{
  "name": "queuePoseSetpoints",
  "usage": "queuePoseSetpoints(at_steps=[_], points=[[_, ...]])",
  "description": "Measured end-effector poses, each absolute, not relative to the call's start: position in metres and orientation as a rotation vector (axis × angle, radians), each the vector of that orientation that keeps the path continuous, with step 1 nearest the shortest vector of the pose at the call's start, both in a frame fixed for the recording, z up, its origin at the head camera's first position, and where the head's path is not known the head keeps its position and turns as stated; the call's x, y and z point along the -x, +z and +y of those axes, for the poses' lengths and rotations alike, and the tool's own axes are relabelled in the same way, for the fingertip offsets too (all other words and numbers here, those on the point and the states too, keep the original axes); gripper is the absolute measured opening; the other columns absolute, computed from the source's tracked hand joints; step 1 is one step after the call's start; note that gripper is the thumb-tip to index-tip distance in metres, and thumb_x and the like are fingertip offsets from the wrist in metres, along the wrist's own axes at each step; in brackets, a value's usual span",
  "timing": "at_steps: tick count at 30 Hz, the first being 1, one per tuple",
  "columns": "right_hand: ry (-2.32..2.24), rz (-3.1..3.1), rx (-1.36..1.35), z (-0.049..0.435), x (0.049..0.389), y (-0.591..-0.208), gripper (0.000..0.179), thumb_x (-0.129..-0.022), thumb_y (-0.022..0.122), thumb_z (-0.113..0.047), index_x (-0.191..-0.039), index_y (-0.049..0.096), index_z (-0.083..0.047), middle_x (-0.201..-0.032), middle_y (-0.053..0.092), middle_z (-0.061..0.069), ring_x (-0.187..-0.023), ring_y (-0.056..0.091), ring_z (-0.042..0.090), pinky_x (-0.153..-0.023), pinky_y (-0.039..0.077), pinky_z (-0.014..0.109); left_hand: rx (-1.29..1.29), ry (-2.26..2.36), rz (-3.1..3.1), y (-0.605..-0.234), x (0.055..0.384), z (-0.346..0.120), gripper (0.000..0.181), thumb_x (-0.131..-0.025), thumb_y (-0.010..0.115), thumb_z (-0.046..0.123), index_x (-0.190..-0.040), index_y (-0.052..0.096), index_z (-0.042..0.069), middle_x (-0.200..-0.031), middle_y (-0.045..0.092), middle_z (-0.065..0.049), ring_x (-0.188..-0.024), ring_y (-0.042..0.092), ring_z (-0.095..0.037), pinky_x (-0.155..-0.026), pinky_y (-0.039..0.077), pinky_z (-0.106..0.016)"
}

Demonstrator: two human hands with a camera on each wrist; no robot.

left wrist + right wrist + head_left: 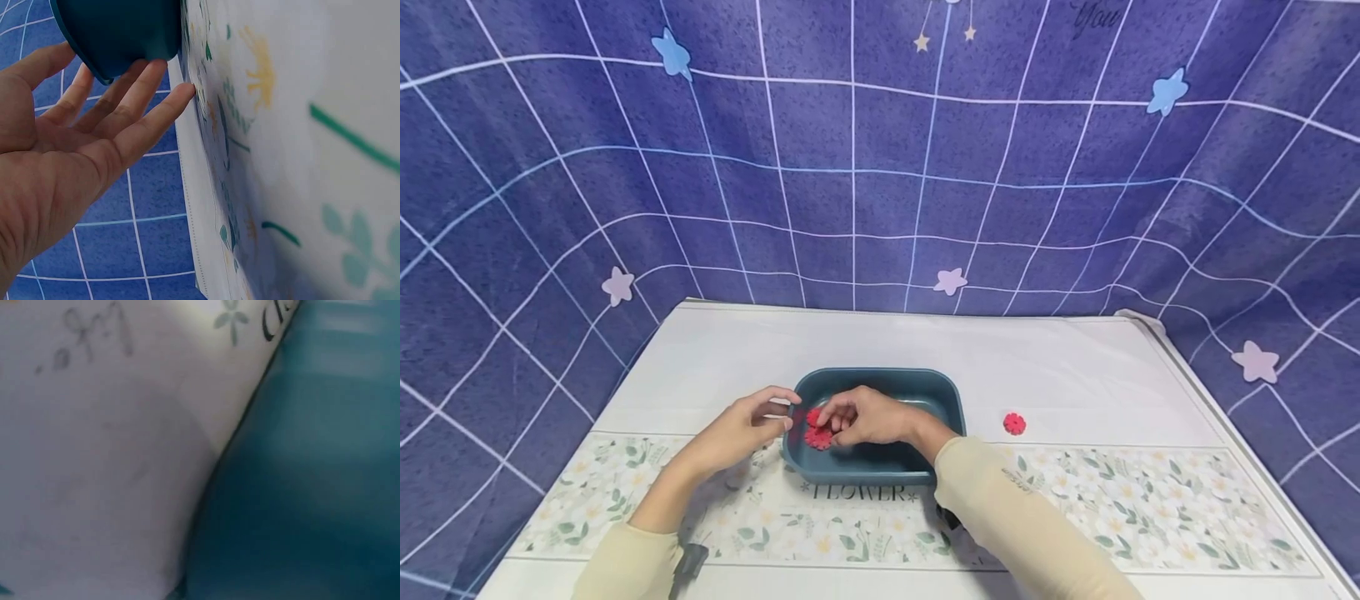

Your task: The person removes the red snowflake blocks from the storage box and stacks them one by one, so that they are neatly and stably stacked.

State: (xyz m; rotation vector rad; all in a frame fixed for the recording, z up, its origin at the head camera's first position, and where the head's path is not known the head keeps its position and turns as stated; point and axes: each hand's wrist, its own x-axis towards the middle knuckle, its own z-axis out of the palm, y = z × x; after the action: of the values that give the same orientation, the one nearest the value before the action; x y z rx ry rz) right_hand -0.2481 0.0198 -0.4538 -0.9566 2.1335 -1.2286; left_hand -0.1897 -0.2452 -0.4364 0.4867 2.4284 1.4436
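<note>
The fingers of the right hand (872,417) are bent down at red flower-shaped pieces (817,438) inside the left end of the teal basin (865,477); whether they grip one cannot be determined. The left hand (745,429), fingers extended and parted, is at the basin's left end. Another red piece (1014,423) lies on the table (1060,358), right of the basin.

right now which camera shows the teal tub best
The head view: it shows most of the teal tub, inside included. The left wrist view catches only one end; the right wrist, a blurred part.
</note>
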Motion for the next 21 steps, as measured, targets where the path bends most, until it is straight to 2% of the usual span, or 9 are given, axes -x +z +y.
queuePoseSetpoints(at_steps=[4,13,21], points=[[-1.191,2.189,0.961,0.0175,0.2481,-0.4569,0.033,-0.086,0.076,-0.001,-0.118,0.074,-0.006,-0.088,0.065,0.000,-0.072,0.055,0.007,-0.067,0.047,0.018,-0.484,1.446,2.422,-0.4366,0.1895,-0.2461,0.039,-0.105,0.060,0.018,-0.142,0.052,0.007,-0.136,0.064,-0.026,-0.125,0.063,-0.037,-0.086,0.055,-0.042],[-1.034,2.310,1.036,0.0135,0.2478,-0.4601,0.035,-0.087,0.076,-0.001,-0.119,0.075,-0.014,-0.090,0.066,0.004,-0.069,0.050,0.004,-0.066,0.044,0.017,-0.497,1.444,2.422,-0.4349,0.1895,-0.2458,0.040,-0.105,0.060,0.020,-0.142,0.052,0.006,-0.136,0.063,-0.027,-0.124,0.063,-0.039,-0.083,0.056,-0.042],[-0.989,2.344,1.058,0.0115,0.2466,-0.4589,0.035,-0.084,0.078,0.001,-0.117,0.076,-0.012,-0.085,0.063,0.002,-0.069,0.049,0.005,-0.065,0.042,0.018,-0.498,1.435,2.438,-0.4346,0.1900,-0.2439,0.041,-0.106,0.060,0.021,-0.143,0.052,0.006,-0.138,0.063,-0.027,-0.126,0.063,-0.041,-0.089,0.056,-0.043]])
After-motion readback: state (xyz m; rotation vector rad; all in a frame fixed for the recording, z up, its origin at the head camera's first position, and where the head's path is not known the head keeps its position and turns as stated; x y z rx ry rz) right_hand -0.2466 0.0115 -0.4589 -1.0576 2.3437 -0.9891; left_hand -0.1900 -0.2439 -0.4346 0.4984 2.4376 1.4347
